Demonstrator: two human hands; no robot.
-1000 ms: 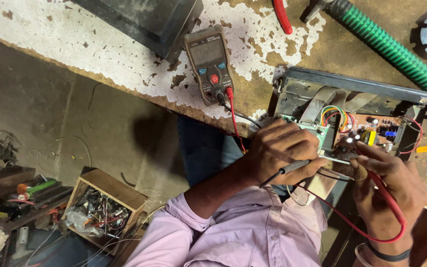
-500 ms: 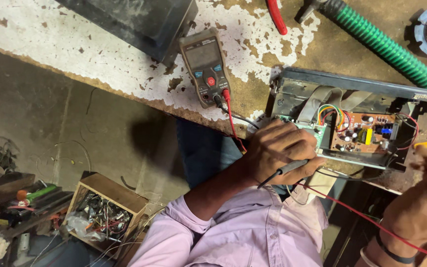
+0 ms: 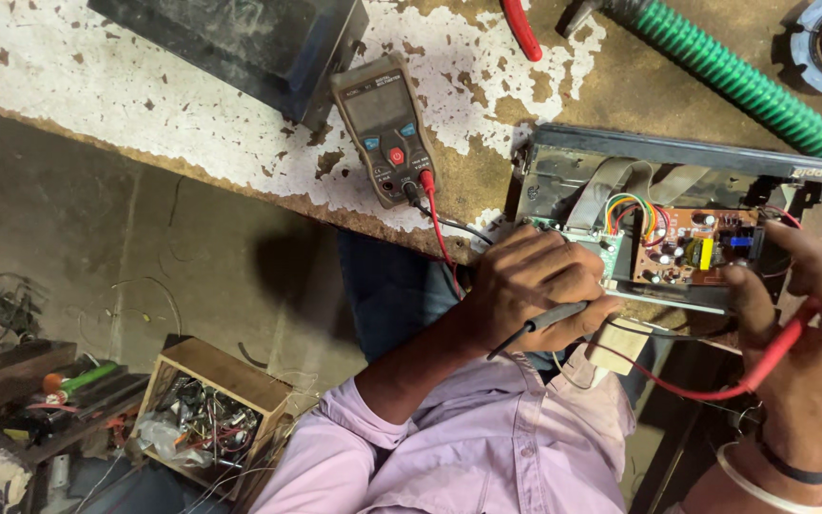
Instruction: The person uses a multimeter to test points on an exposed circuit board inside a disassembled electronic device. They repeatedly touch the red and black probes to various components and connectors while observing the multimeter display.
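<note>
While the left hand (image 3: 525, 286) stays out of it, clamped on a black probe (image 3: 549, 322) at the near edge of the opened device (image 3: 668, 181) on the surface (image 3: 145, 86), the right hand (image 3: 811, 324) pinches the red probe (image 3: 780, 338) just right of the brown circuit board (image 3: 692, 249); its long axis points leftward at the board, nearer this hand. A multimeter (image 3: 384, 128) lies to the left.
</note>
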